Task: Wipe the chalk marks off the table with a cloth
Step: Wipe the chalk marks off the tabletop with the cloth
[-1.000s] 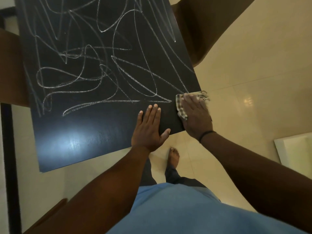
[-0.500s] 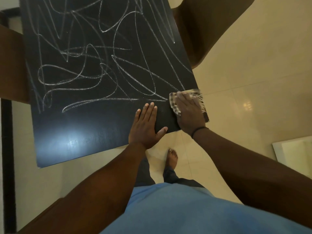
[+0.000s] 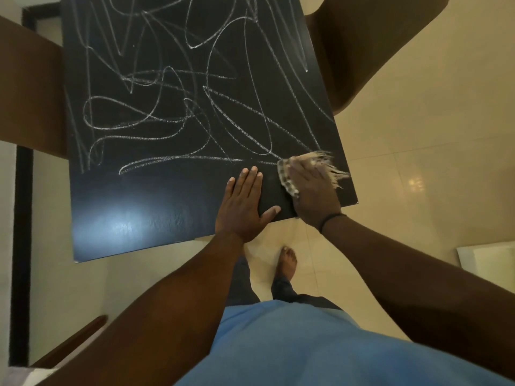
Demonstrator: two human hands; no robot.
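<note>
Wiping the table's (image 3: 167, 218) near right corner.
You're pressing the cloth (image 3: 288, 176) under your flat right hand (image 3: 315, 193), left hand (image 3: 242, 207) braced flat; sweep next into the marks (image 3: 223, 118).

Dim, warm indoor light. A pale glare patch sits on the dark bench (image 3: 122, 224) near its front edge; the cloth (image 3: 315, 165) is motion-blurred; wide-angle bending shows at the edges.

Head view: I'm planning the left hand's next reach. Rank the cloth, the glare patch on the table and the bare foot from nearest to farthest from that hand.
From the left hand, flat on the table:
1. Cloth, just to its right, under the right hand.
2. Bare foot, below on the floor.
3. Glare patch, off to the left near the table's front edge.
</note>
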